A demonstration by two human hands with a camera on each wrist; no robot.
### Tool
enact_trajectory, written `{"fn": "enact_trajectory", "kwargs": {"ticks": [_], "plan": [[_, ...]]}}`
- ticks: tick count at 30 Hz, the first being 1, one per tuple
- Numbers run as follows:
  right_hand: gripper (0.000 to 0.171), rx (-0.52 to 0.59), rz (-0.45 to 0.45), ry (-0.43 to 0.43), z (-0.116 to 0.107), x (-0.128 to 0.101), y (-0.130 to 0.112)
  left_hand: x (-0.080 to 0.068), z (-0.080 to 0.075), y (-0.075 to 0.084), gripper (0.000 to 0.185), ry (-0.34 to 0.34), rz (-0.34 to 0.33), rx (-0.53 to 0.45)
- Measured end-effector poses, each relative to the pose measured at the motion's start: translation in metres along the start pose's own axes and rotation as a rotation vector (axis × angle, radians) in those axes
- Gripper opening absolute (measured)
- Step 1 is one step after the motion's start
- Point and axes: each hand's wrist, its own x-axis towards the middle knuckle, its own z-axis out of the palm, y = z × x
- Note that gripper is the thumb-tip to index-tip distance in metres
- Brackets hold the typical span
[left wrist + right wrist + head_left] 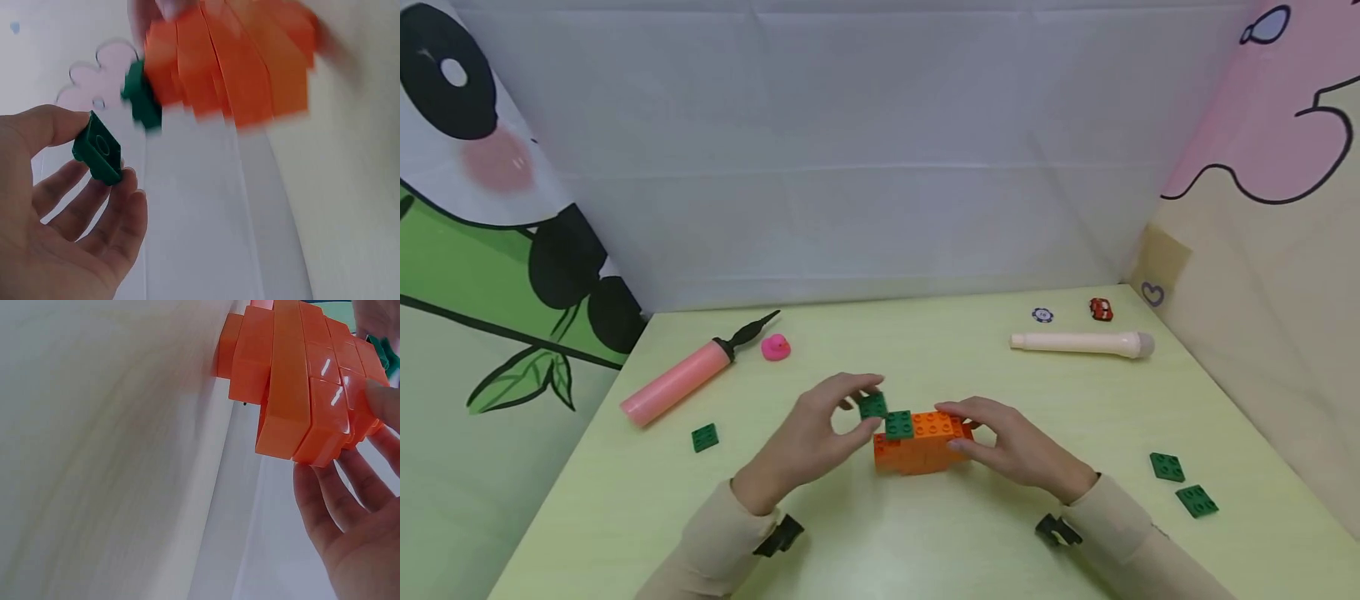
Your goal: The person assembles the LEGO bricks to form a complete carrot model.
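left hand (820, 433): pinches a green plate (872, 406) between thumb and fingertips, held just above the left end of the orange block (921, 446); wrist view shows the plate (98, 150) clear of the block
right hand (1011, 446): fingers curled round the right end of the orange block, steadying it on the table (925, 533)
orange block: mid-table, between both hands; second green plate (898, 425) seated on its top left
loose plates: one (704, 437) left of the hands, two (1167, 467) (1197, 501) at right
further back, left: pink pump (681, 379), pink duck (775, 347)
further back, right: cream microphone (1082, 343), poker chip (1042, 315), red toy car (1101, 309)
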Motion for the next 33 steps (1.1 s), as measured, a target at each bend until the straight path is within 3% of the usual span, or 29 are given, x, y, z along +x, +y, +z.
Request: {"fn": "enact_trajectory", "kwargs": {"ticks": [3, 5, 9, 13, 24, 28, 33], "plan": [[0.050, 0.011, -0.023, 0.004, 0.001, 0.000, 0.000, 0.015, 0.020, 0.011, 0.045, -0.040, 0.101, -0.055], [0.051, 0.017, -0.044, 0.008, 0.003, 0.002, 0.000, 0.020, 0.029, 0.016, 0.044, -0.068, 0.111, -0.073], [0.051, 0.018, -0.064, 0.014, 0.004, 0.003, 0.001, 0.022, 0.040, 0.017, 0.044, -0.106, 0.048, -0.087], [0.052, 0.012, -0.053, 0.021, 0.004, 0.003, 0.001, 0.021, 0.044, 0.015, 0.044, -0.099, 0.001, -0.108], [0.048, 0.028, -0.007, 0.016, 0.002, 0.002, 0.000, 0.018, 0.052, 0.011, 0.049, -0.076, -0.047, -0.191], [0.046, 0.034, -0.003, 0.015, 0.002, 0.002, 0.000, 0.016, 0.051, 0.009, 0.050, -0.097, -0.083, -0.219], [0.046, 0.040, -0.004, 0.014, 0.002, 0.002, 0.000, 0.019, 0.048, 0.009, 0.051, -0.122, -0.075, -0.207]]}}
